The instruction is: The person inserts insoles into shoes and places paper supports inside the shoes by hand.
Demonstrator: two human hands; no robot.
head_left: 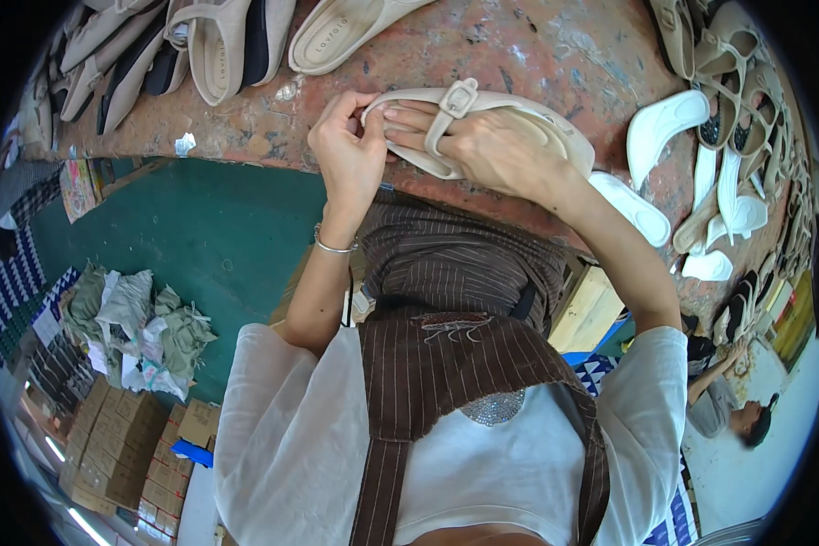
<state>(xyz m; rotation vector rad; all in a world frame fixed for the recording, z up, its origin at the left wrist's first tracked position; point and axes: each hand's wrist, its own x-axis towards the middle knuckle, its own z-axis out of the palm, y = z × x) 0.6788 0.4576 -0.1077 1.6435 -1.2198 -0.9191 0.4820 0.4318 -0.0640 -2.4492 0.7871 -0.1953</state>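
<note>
A beige strap shoe [566, 136] with a covered buckle lies sideways at the near edge of the worktable, its heel end to the left. My left hand [348, 150] pinches the rim of that heel end between thumb and fingers. My right hand [505, 150] reaches inside the shoe, its fingers passing under the buckled strap toward the heel and pressing against the inside. The thumb of my right hand is hidden. Close to my right wrist lies a white curved insole [630, 209], with another white insole [666, 127] farther right.
Finished-looking beige shoes [218, 55] line the table's far left. More shoes and white insoles crowd the right side [728, 136]. Below the worktable [255, 136] are a green floor [246, 227], a cloth heap [136, 328] and stacked cartons [118, 446]. Another person [733, 414] is at the right.
</note>
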